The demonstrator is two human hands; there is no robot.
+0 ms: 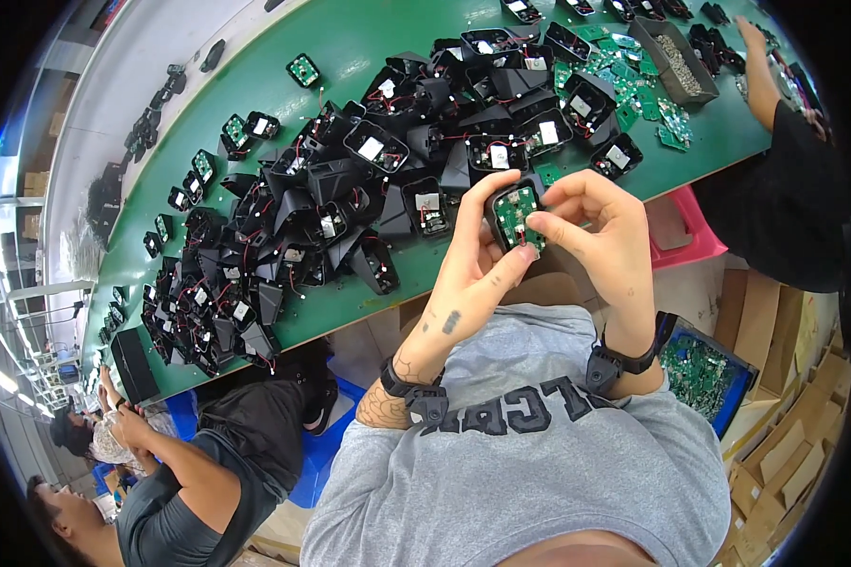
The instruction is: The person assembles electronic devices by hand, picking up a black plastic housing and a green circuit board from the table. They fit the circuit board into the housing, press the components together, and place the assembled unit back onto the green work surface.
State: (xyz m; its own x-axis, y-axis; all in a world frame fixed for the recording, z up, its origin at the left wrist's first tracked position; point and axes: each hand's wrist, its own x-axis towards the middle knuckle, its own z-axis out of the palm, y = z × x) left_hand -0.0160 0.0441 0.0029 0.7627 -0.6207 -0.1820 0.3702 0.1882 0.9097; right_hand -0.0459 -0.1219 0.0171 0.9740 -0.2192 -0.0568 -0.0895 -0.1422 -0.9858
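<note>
In front of my chest I hold a small black plastic housing with a green circuit board (514, 210) set in its open face. My left hand (477, 246) wraps round the housing's left side, its thumb on the lower edge of the board. From the right, the curled fingers of my right hand (603, 225) come to the housing, thumb tip against the board's right edge. A short red wire shows near the thumbs. Just beyond my hands lies a heap of black housings (331, 180), many with white squares inside and red wires trailing.
The green table (359, 42) curves ahead. Loose circuit boards (624, 80) lie by a box of small metal parts (679, 66). A blue crate of boards (700, 378) stands at my right, near a pink stool (681, 231). People sit left; another person's arm (761, 76) reaches in right.
</note>
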